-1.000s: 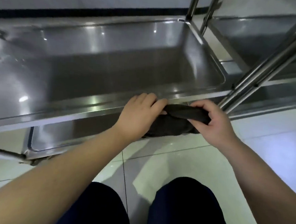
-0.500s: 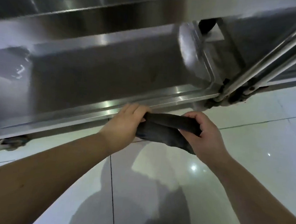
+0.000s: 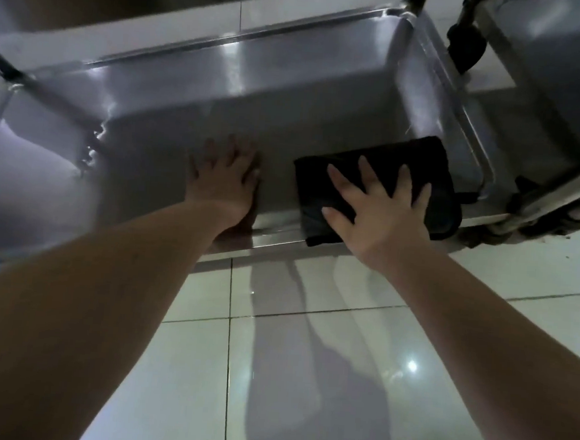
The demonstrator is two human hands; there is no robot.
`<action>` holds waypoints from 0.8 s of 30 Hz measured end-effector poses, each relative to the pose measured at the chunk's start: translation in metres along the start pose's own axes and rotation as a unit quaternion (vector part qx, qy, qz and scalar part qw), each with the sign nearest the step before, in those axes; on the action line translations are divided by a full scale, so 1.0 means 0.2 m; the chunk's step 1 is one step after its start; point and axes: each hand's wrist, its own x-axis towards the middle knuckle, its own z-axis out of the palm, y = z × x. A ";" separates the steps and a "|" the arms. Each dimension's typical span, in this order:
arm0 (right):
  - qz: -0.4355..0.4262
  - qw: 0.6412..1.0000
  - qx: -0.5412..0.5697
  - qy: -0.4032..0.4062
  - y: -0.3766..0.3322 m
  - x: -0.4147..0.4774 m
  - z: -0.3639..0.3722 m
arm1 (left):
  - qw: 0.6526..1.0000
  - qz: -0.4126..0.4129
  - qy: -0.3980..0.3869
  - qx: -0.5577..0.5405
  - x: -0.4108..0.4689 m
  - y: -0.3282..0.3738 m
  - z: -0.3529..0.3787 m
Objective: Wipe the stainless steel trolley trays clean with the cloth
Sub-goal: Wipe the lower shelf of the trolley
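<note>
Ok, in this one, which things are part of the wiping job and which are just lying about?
In the job: black cloth, pressed flat under the right hand; the low tray it lies on; left hand, flat on the tray floor.
Just around: neighbouring trolley tray, black caster wheel, tiled floor.

Single wide-angle head-worn view, close above, facing forward and steeply down, onto a low trolley tray point(image 3: 323, 119) and the tiled floor point(image 3: 305, 375)
</note>
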 end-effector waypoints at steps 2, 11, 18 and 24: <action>0.005 1.000 -0.016 -0.003 0.00 0.04 0.07 | 1.000 0.001 -0.003 -0.001 -0.01 -0.03 0.07; -0.003 0.999 -0.030 0.037 -0.12 0.66 0.02 | 0.999 0.005 0.035 -0.001 -0.01 -0.04 0.13; 0.008 1.000 0.011 -0.015 -0.20 0.81 -0.09 | 0.999 -0.002 0.046 -0.024 -0.02 -0.04 0.13; -0.019 1.000 -0.007 0.017 -0.11 0.07 0.10 | 0.998 0.001 0.062 -0.026 -0.01 -0.03 0.14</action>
